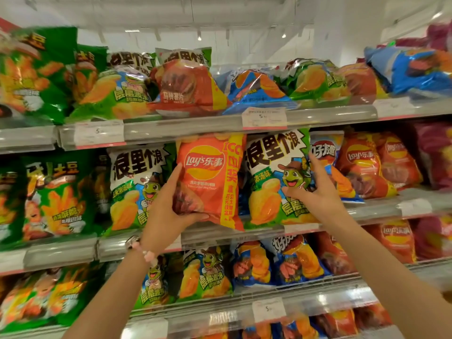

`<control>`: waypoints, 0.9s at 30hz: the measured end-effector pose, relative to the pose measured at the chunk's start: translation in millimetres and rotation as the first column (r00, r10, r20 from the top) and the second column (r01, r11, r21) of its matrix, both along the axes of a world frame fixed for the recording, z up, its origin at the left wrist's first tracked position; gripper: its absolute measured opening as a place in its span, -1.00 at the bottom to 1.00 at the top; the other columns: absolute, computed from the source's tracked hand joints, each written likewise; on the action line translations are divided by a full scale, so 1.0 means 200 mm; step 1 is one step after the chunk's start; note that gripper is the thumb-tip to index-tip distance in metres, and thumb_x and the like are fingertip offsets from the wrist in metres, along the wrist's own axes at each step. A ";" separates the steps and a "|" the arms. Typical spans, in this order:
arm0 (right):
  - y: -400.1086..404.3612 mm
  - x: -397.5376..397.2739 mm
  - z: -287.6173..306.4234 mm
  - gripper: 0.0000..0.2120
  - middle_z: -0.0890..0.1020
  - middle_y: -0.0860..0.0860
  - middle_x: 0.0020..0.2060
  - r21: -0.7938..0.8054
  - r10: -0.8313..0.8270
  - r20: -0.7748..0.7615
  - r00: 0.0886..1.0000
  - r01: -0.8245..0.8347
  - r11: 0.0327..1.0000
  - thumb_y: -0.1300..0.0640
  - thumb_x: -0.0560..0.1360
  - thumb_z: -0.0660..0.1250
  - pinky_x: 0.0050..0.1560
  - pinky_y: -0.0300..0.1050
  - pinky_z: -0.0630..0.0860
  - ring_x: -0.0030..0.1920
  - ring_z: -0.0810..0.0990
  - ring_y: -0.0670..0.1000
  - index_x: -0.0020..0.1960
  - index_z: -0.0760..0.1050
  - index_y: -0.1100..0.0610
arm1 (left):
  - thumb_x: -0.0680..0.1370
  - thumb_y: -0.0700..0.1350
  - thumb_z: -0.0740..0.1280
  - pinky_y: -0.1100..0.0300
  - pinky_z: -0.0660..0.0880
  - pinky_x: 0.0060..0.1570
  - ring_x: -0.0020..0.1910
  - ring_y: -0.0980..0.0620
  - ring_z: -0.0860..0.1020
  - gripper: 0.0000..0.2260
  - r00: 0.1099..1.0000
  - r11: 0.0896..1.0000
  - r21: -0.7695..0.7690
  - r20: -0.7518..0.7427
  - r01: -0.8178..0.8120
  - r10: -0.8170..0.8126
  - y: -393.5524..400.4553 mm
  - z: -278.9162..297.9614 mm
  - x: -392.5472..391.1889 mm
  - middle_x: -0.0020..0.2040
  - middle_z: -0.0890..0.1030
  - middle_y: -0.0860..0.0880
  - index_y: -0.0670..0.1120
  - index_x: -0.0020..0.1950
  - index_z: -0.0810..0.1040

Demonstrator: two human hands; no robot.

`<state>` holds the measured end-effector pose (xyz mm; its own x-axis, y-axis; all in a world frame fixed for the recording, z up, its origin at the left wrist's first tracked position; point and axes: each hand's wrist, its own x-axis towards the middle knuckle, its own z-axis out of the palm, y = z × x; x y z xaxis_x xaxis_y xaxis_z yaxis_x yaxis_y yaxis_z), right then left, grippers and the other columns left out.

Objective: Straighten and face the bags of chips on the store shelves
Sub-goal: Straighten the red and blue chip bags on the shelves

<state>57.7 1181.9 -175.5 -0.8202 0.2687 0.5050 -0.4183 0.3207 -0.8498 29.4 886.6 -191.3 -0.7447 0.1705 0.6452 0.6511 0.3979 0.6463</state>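
On the middle shelf [146,248], the left hand [166,211] grips an orange bag [210,177] by its lower corner; the right hand [315,189], fingers spread, steadies a green bag [269,172]. Best to stand the orange one upright, logo forward.

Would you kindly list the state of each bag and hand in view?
Orange Lay's bag: upright, facing out, held at its lower left.
Green frog bag: upright, facing out, touched.
Left hand: grip closed on the orange Lay's bag.
Right hand: open, flat on the green frog bag.
Top-shelf bags: leaning back.
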 end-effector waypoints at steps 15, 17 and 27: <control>-0.62 -0.34 -0.04 -0.27 0.35 0.09 0.29 0.119 0.097 -0.041 0.994 -0.092 0.989 0.05 0.40 0.48 0.24 -0.22 0.30 0.25 0.37 -0.02 0.45 0.20 0.11 | 0.22 -0.16 0.57 0.03 0.39 0.27 0.31 0.08 0.37 -0.03 0.966 0.964 0.064 0.025 -0.258 0.257 -0.40 -0.10 0.29 0.34 0.33 0.14 0.44 0.35 0.08; -0.65 -0.38 -0.05 -0.29 0.34 0.13 0.29 0.128 0.078 -0.049 0.996 -0.071 0.989 0.05 0.42 0.46 0.22 -0.27 0.26 0.29 0.37 0.02 0.46 0.20 0.14 | 0.19 -0.09 0.55 0.02 0.41 0.25 0.29 0.09 0.38 -0.06 0.967 0.965 0.066 0.028 -0.254 0.252 -0.41 -0.10 0.31 0.33 0.33 0.16 0.44 0.35 0.08; -0.63 -0.44 -0.15 -0.25 0.48 0.14 0.31 0.211 0.025 0.067 0.997 -0.038 0.977 0.01 0.52 0.34 0.17 -0.04 0.47 0.25 0.51 0.13 0.54 0.00 0.18 | 0.18 0.00 0.55 0.19 0.41 0.20 0.33 0.13 0.37 0.02 0.984 0.982 0.069 0.050 -0.173 0.170 -0.27 -0.13 0.29 0.39 0.34 0.17 0.27 0.51 0.07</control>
<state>-29.9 1055.1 -205.1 -0.8588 0.1347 0.4943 -0.3785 0.4836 -0.7892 87.0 833.3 -218.0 -0.7865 -0.0086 0.6175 0.5479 0.4517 0.7041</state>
